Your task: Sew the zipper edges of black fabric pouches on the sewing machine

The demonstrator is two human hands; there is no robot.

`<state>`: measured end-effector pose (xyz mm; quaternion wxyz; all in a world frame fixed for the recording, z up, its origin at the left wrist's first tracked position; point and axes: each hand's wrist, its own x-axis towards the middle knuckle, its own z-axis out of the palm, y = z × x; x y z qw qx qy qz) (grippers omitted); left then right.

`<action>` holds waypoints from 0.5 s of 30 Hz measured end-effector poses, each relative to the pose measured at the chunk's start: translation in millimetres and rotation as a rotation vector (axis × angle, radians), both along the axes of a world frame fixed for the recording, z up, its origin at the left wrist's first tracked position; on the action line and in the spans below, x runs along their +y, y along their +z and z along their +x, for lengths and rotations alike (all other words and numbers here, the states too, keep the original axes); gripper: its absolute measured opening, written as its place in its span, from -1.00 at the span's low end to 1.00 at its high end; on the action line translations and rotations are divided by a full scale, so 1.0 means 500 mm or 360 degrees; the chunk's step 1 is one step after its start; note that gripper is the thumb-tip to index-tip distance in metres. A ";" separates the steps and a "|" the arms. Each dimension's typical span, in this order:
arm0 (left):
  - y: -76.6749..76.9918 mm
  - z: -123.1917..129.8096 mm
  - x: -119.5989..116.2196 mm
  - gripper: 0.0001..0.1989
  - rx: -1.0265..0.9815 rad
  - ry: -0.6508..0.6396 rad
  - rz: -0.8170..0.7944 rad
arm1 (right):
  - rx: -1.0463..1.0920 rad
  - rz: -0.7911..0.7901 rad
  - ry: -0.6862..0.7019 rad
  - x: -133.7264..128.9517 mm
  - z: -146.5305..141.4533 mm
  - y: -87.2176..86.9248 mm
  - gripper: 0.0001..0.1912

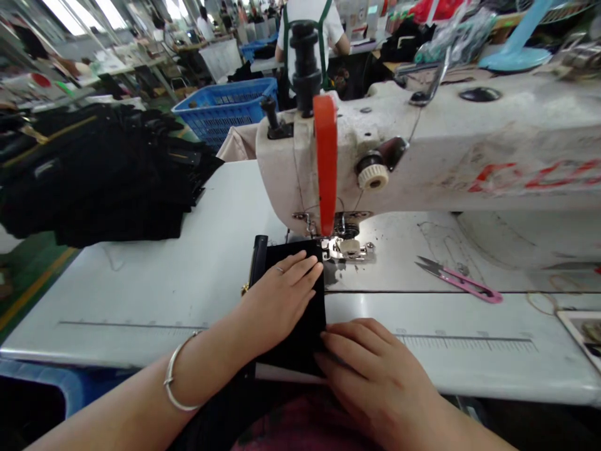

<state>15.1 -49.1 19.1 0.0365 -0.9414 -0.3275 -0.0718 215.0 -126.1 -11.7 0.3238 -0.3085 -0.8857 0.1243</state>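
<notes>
A black fabric piece [305, 338] with a dark strip and a bit of gold hardware along its left side lies on the sewing machine's bed. Its far right corner reaches the presser foot [347, 248]. My left hand [284, 294] rests flat on the fabric, fingers stretched out toward the foot. At the right edge of the piece, close to the table's front, my right hand [370, 369] has its fingers together on the border, which it appears to grip. The fingertips are partly hidden there. The white sewing machine [413, 156] stands just beyond both hands.
Pink thread snips [462, 282] lie right of the foot, near loose threads. A heap of black fabric pieces [103, 169] covers the table's far left. Behind stands a blue basket [225, 106]; a person [307, 37] sits further back. A small tray [582, 332] is at the right edge.
</notes>
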 end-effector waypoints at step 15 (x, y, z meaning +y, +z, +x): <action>0.027 -0.017 -0.072 -0.75 -0.0194 -0.0238 -0.0339 | -0.0048 -0.0073 -0.0172 0.003 0.000 0.009 -0.79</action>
